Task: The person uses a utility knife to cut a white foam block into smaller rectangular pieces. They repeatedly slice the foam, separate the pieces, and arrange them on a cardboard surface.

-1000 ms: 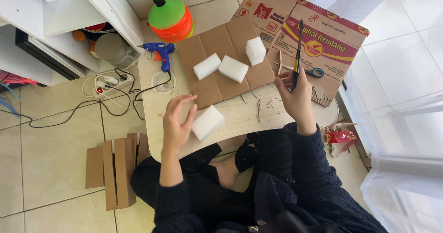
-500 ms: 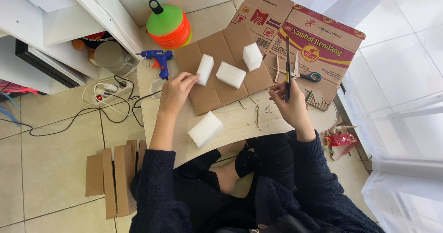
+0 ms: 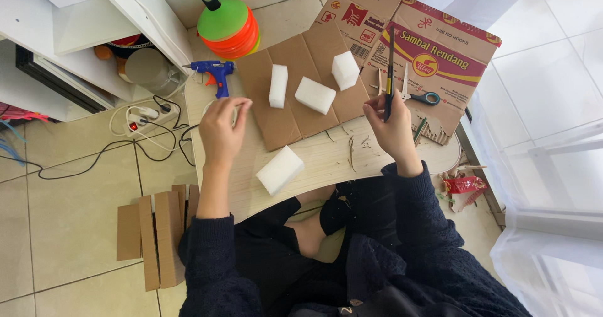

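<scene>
On the wooden board [image 3: 326, 160], left hand [image 3: 221, 128] grip closed on tape roll [image 3: 220, 107], right hand [image 3: 389, 125] clamped on utility knife [image 3: 389, 72].

Person, seated. Both arms in a dark navy, fuzzy knit sweater; sleeves end just behind the bare left hand [image 3: 221, 128] and right hand [image 3: 392, 125]. Below the hands: black trousers, torn open at one knee. No rings, watch or gloves visible.

Stacked orange and green cones [image 3: 227, 26], scissors [image 3: 422, 96] and cardboard strips [image 3: 154, 232] lie around.
</scene>
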